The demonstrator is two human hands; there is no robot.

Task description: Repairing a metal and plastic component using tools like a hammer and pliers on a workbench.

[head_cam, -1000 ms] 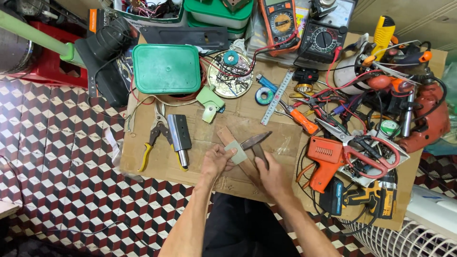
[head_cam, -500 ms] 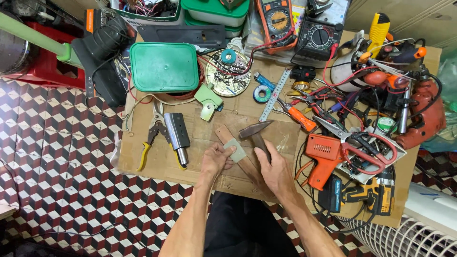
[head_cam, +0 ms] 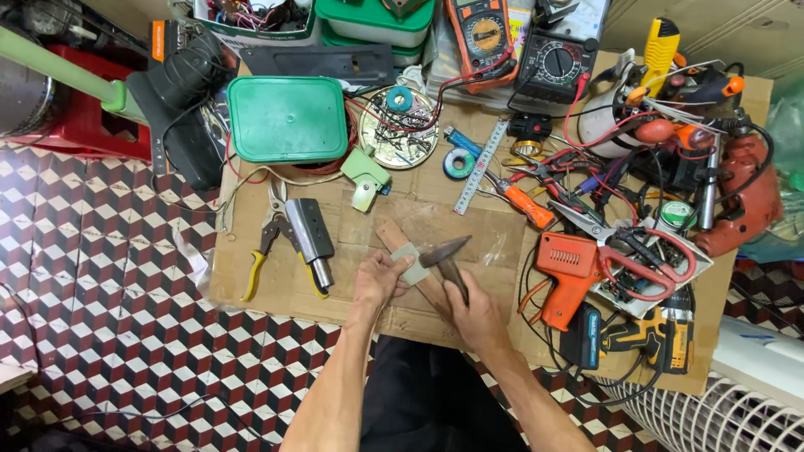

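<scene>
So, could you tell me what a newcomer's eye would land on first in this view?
Probably the two hands at the middle of the cardboard sheet: the right hand grips a small hammer over a pale pad steadied by the left hand on a wooden strip. Next come the green box lid at upper left and the orange tool at right.

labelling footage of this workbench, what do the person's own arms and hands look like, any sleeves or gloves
Both arms come up from the bottom edge and are bare along their whole visible length: no sleeves show. The left hand and the right hand wear no gloves. No watch, ring, bracelet or strap can be made out on either wrist or on the fingers, and there are no markings.
</scene>
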